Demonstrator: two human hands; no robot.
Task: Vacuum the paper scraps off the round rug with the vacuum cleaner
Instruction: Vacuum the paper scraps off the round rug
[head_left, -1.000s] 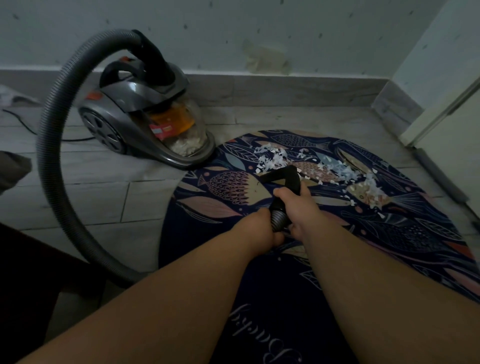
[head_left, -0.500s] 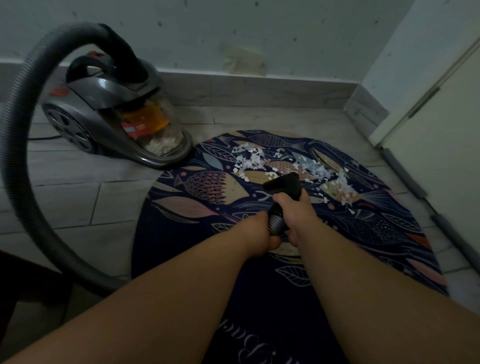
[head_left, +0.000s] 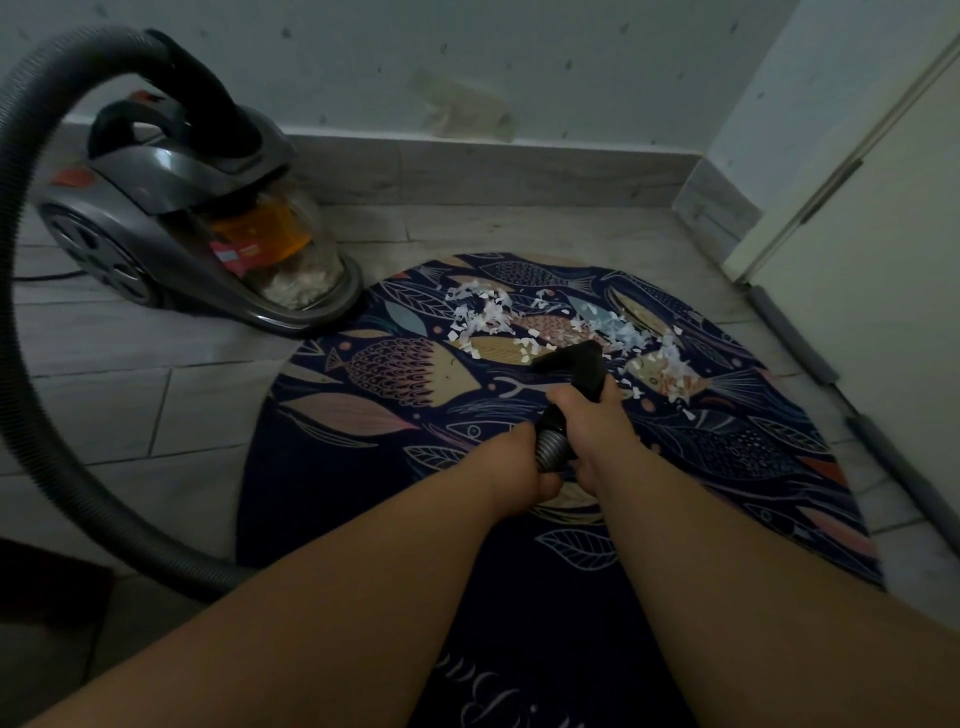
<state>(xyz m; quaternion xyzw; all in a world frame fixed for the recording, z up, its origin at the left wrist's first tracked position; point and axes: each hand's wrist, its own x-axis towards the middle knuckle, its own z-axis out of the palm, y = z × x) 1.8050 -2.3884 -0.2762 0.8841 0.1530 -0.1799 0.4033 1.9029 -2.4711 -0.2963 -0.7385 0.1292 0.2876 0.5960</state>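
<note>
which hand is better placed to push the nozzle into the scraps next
Right. The right hand holds the black nozzle furthest forward, just behind its mouth at the edge of the paper scraps, so it likely steers best. The left hand grips the ribbed hose further back.

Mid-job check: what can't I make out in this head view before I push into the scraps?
Head view only:
Nozzle mouth: faces down and away; contact with the rug unclear.
Paper scraps right behind the nozzle: hidden by it.
Hose stretch behind the left hand: covered by the left forearm.
Rug lettering: covered by both arms, cut off by the bottom edge.
Right hand fingers: wrapped under the nozzle neck.
</note>
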